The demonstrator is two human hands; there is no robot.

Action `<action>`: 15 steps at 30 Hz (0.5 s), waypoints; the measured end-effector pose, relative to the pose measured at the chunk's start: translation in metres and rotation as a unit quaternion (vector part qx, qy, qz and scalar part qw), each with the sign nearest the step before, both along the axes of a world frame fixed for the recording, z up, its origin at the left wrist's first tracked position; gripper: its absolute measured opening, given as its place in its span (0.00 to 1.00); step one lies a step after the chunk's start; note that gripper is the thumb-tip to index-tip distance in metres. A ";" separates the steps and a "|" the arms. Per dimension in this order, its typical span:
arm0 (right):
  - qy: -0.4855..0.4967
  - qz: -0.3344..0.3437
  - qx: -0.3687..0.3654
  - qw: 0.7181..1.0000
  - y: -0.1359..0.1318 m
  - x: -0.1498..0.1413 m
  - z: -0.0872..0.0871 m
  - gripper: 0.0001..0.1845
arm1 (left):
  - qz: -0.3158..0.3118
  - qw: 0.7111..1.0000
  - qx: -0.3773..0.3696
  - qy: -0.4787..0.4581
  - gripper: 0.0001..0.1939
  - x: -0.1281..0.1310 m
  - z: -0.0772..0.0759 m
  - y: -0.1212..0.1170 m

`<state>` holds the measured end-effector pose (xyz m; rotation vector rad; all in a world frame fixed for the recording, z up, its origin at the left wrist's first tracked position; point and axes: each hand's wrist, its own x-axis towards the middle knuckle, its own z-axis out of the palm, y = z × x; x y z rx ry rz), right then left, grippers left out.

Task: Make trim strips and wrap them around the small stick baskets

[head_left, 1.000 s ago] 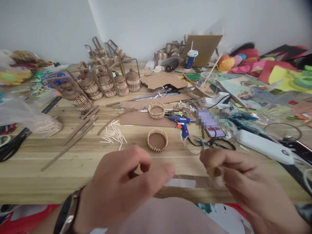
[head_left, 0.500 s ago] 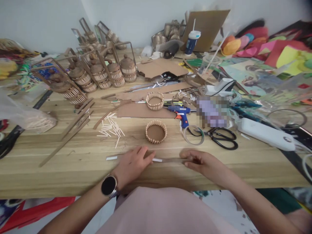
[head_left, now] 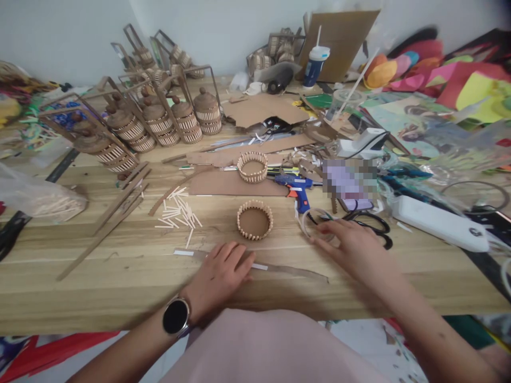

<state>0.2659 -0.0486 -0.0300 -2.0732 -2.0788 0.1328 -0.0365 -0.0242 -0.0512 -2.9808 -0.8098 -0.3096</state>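
My left hand (head_left: 223,271) lies flat on a thin brown strip (head_left: 297,271), pressing it to the table, fingers stretched out. White pieces of tape (head_left: 260,266) show on the strip on both sides of that hand. At the right, my right hand (head_left: 347,244) has its thumb and fingers closed at the rim of a roll of clear tape (head_left: 306,226). Ahead of my hands stands a round basket of small wooden sticks with a brown base (head_left: 254,221). A similar stick ring (head_left: 252,167) sits behind it on cardboard.
Black scissors (head_left: 369,221) lie beside the tape, and a blue glue gun (head_left: 297,189) behind it. Loose sticks (head_left: 179,210) and brown strips (head_left: 101,218) are at the left. Several lidded stick baskets with handles (head_left: 159,119) stand behind. A white power strip (head_left: 439,223) is at the right.
My right hand has let go of the strip's right end and moved right and forward to the tape roll. The strip's end now lies free. My left hand stays on the strip.
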 end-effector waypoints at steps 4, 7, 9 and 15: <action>-0.076 0.006 0.009 0.997 0.012 -0.018 -0.013 0.12 | -0.033 0.996 0.034 -0.071 0.11 0.002 0.007 0.002; -0.082 0.035 0.032 0.996 0.007 -0.020 -0.003 0.12 | -0.041 0.990 0.035 -0.134 0.08 0.008 0.017 0.003; -0.071 0.086 0.055 0.992 -0.003 -0.019 0.014 0.14 | -0.030 0.984 -0.001 -0.175 0.08 0.017 0.027 0.003; 0.048 0.219 0.046 0.973 -0.034 -0.025 0.057 0.13 | 0.020 0.945 -0.195 -0.263 0.12 0.054 0.050 0.007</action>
